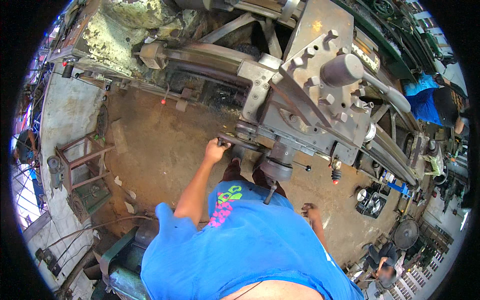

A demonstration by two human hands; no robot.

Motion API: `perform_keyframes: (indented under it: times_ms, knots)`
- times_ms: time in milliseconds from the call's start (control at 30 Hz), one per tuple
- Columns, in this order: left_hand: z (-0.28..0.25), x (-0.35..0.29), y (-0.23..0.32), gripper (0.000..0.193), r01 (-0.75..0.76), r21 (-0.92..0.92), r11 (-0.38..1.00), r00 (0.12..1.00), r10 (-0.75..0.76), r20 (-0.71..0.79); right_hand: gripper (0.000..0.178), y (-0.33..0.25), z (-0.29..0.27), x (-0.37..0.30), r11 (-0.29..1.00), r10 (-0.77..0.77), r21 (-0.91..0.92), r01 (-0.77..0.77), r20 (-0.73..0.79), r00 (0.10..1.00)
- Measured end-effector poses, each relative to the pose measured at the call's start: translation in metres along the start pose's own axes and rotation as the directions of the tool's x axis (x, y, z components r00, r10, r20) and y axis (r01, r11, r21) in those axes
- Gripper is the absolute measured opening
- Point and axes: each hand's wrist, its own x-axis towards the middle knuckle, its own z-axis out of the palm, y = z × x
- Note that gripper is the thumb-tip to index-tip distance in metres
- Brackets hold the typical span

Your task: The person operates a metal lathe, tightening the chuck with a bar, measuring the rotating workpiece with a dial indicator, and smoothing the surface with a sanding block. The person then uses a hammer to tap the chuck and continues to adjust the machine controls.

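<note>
My left hand (217,150) is closed around the handle at the left rim of a dark metal handwheel (246,143), which is on the front of a large lathe carriage (295,125). Away from the machine, my right hand (312,213) hangs low beside my body, its fingers loosely bent and apart, with nothing visible in them. Between my hands, a cross-slide dial (277,165) with a crank handle (270,193) sticks out toward my shirt. Above it sits the tool post (320,75), with several square-headed bolts and a thick lever (382,90).
The lathe bed (205,56) runs left and right behind the carriage. A wooden stand (85,160) is at the left, and a green machine (125,265) lies behind me. At right are a black tray (372,202), a fan (405,234), a seated person (384,260) and another person in blue (430,106).
</note>
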Motion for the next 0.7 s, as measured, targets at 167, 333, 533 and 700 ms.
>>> perform_keyframes:
  times_ms: [167,333,533,700]
  knots:
    - [0.026,-0.07,0.084,0.089,0.295,0.449,0.843,0.891,-0.073,-0.448,0.025,0.028,-0.019,0.025,0.998,-0.061,-0.02,0.062,0.054,0.997]
    - [0.071,-0.152,0.187,0.131,-0.064,0.085,0.994,0.978,0.046,0.204,0.024,0.022,-0.043,0.089,0.984,-0.074,0.164,0.071,0.016,0.997]
    - [0.113,-0.126,0.142,0.096,0.055,0.001,0.999,0.987,-0.054,0.153,0.031,-0.023,-0.058,0.156,0.968,-0.224,0.155,0.2,0.162,0.961]
    - [0.156,-0.091,0.062,0.039,0.204,-0.119,0.972,0.971,-0.185,0.151,0.033,-0.043,-0.056,0.17,0.955,-0.291,0.135,0.265,0.243,0.925]
